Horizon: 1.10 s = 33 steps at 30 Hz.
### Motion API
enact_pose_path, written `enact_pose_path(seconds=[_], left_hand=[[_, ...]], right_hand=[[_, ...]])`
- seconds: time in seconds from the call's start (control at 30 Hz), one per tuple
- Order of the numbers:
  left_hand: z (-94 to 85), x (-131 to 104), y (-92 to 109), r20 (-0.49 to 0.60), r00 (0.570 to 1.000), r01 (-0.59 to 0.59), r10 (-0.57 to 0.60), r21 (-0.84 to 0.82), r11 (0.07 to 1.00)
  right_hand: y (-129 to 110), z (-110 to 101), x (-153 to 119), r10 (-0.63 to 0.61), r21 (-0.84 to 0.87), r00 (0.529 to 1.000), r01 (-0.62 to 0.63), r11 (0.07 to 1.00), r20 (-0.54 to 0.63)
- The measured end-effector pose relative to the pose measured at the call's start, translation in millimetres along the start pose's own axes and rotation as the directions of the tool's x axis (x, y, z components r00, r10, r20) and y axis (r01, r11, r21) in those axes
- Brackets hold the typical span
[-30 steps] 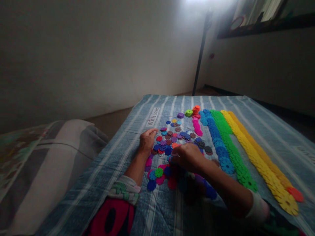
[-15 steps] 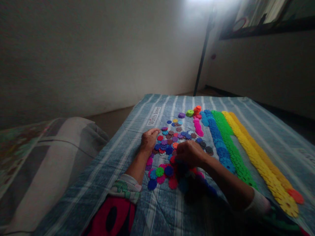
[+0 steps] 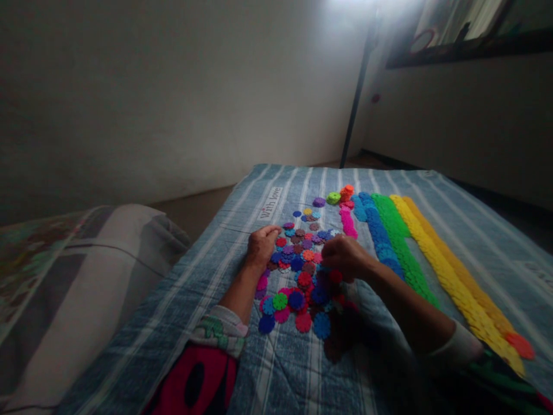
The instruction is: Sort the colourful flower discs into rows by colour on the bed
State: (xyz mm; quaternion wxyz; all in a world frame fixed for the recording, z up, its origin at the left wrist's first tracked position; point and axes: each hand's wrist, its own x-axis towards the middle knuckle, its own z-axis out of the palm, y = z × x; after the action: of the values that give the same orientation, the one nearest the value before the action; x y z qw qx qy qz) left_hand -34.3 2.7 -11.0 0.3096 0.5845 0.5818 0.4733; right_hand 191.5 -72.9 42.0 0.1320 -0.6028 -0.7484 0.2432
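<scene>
Flat notched discs in mixed colours (image 3: pixel 296 264) lie in a loose heap on a blue striped cloth (image 3: pixel 228 230). My left hand (image 3: pixel 260 246) rests at the heap's left edge, fingers pressed together; whatever they hold is too small to make out. Over the right side of the heap is my right hand (image 3: pixel 345 256), its fingers curled in and their tips hidden; a pink disc shows beside them. Further right run overlapping rows of discs: blue (image 3: pixel 379 233), green (image 3: pixel 400 248), yellow (image 3: pixel 444 271) and orange (image 3: pixel 475 288). A shorter pink row (image 3: pixel 348 223) lies behind my right hand.
Small piles of orange (image 3: pixel 347 192), lime (image 3: pixel 333 198) and purple discs (image 3: pixel 318 202) sit toward the far edge. A red-orange disc (image 3: pixel 521 345) ends the orange row. At the left is a draped grey-striped cover (image 3: pixel 125 259). A dark pole (image 3: pixel 355 109) stands behind.
My right hand has moved right and slightly away from me, uncovering red and blue discs in the heap. My left hand has stayed in place.
</scene>
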Motion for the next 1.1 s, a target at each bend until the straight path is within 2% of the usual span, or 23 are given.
enact_pose_path(seconds=[0.5, 0.77, 0.9, 1.1], left_hand=[[0.4, 3.7, -4.3, 0.012, 1.0, -0.011, 0.01, 0.022, 1.0], [-1.1, 0.0, 1.9, 0.018, 1.0, -0.003, 0.002, 0.039, 0.999], [-1.4, -0.8, 3.8, 0.019, 1.0, 0.001, -0.001, 0.042, 0.999], [-0.4, 1.0, 1.0, 0.014, 1.0, -0.002, 0.001, 0.057, 0.998]], right_hand=[[-7.7, -4.9, 6.4, -0.084, -0.278, 0.977, 0.137, 0.951, 0.194], [-26.3, -13.9, 15.2, -0.088, -0.36, 0.957, 0.189, 0.914, 0.278], [-25.5, -16.2, 18.0, -0.066, -0.366, 0.958, 0.17, 0.915, 0.28], [-9.4, -15.4, 19.8, -0.101, -0.34, 0.975, 0.166, 0.925, 0.2]])
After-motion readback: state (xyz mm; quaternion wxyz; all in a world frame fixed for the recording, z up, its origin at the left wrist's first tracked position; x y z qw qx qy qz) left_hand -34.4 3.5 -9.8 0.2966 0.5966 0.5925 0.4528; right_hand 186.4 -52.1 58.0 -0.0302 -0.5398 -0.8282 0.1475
